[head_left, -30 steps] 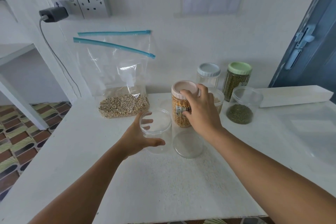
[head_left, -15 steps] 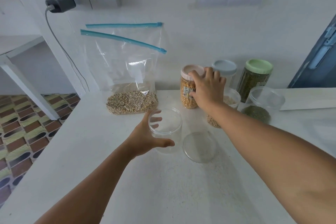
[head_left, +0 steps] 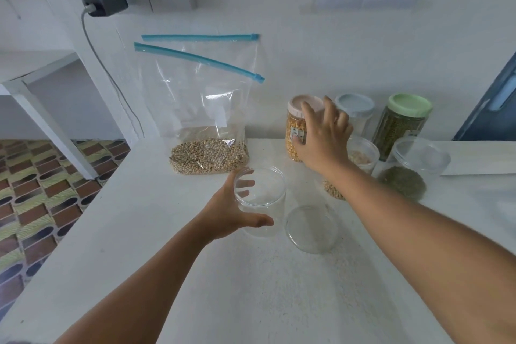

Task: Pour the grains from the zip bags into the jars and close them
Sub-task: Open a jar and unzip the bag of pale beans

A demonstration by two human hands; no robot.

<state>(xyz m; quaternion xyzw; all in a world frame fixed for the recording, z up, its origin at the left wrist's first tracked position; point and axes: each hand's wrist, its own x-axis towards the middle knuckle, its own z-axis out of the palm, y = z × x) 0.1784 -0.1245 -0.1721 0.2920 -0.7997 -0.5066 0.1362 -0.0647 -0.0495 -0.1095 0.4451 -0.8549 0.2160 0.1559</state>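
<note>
An open zip bag (head_left: 201, 109) with a blue zipper stands against the wall, with beige grains in its bottom. In front of it my left hand (head_left: 223, 212) wraps around an empty clear jar (head_left: 262, 193) standing on the white table (head_left: 251, 288). The jar's clear lid (head_left: 311, 227) lies flat just to its right. My right hand (head_left: 324, 137) is at the pink-lidded jar of yellow grains (head_left: 294, 126) by the wall. Its fingers are spread apart and only loosely touch the jar.
A blue-lidded jar (head_left: 354, 106) and a green-lidded jar (head_left: 405, 126) stand at the back right. Two open jars are in front of them, one with beige grains (head_left: 363, 156) and one with green grains (head_left: 413, 176). The table's left edge drops to a tiled floor (head_left: 42, 190).
My right hand carried the yellow-grain jar back toward the wall, set it down and loosened its fingers. My left hand stayed on the empty jar.
</note>
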